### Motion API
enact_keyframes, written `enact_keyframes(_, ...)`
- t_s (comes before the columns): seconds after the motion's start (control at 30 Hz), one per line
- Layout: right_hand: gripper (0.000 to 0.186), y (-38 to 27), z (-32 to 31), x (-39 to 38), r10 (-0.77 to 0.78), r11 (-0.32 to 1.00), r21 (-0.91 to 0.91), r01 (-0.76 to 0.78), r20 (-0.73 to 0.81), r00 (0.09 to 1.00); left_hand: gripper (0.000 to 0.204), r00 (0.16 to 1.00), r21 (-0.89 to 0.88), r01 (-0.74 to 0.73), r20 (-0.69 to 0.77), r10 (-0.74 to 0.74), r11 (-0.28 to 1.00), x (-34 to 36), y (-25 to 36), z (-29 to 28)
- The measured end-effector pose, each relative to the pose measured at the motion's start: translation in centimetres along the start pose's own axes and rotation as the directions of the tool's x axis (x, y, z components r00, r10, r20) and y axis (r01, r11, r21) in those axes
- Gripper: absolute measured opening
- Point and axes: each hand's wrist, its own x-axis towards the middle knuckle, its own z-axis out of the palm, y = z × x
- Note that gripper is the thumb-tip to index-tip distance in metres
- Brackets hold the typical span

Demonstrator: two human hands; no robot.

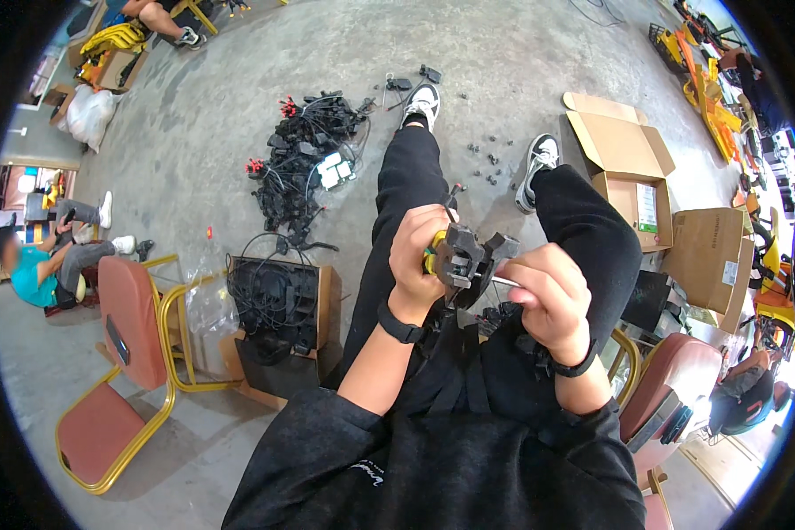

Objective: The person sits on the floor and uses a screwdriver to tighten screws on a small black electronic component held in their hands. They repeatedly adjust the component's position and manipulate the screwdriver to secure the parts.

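Above my lap, my left hand is wrapped round a black mechanical part with blocky, jaw-like pieces. Something yellow shows between that hand's fingers and the part. My right hand is closed in a pinch at the part's right side, with a thin silver rod running from its fingertips to the part. Whether the rod is a separate tool is hard to tell. A short dark piece with a red tip sticks up by my left fingers. Black straps or cables hang below the part, partly hidden.
A pile of black parts and cables lies on the floor ahead left. Small black pieces are scattered between my feet. An open cardboard box lies ahead right; a box of black cables stands left, beside chairs. Other people sit farther off.
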Motion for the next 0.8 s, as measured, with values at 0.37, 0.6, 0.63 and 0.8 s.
enact_keyframes(0.37, 0.014, 0.1, 0.3, -0.4, 0.226, 0.910, 0.354, -0.217, 0.015, 0.974, 0.032, 1.000, 0.012, -0.006, -0.014, 0.006, 1.000, -0.2, -0.3, 0.0)
enact_keyframes(0.6, 0.027, 0.3, 0.2, 0.2, -0.036, 0.999, -0.025, 0.035, -0.056, 0.998, 0.033, 1.000, 0.019, 0.006, -0.006, -0.006, 1.000, 0.0, 0.0, 0.0)
enact_keyframes(0.63, 0.029, 0.4, 0.2, 0.3, -0.101, 0.991, -0.094, 0.094, -0.074, 0.992, 0.033, 1.000, 0.002, 0.029, -0.007, -0.029, 1.000, -0.1, 0.1, 0.0)
enact_keyframes(0.8, 0.035, -0.2, -0.2, 0.4, -0.352, 0.844, -0.458, 0.279, -0.081, 0.932, 0.037, 1.000, 0.009, -0.009, 0.016, 0.009, 1.000, 0.2, 0.0, -0.1)
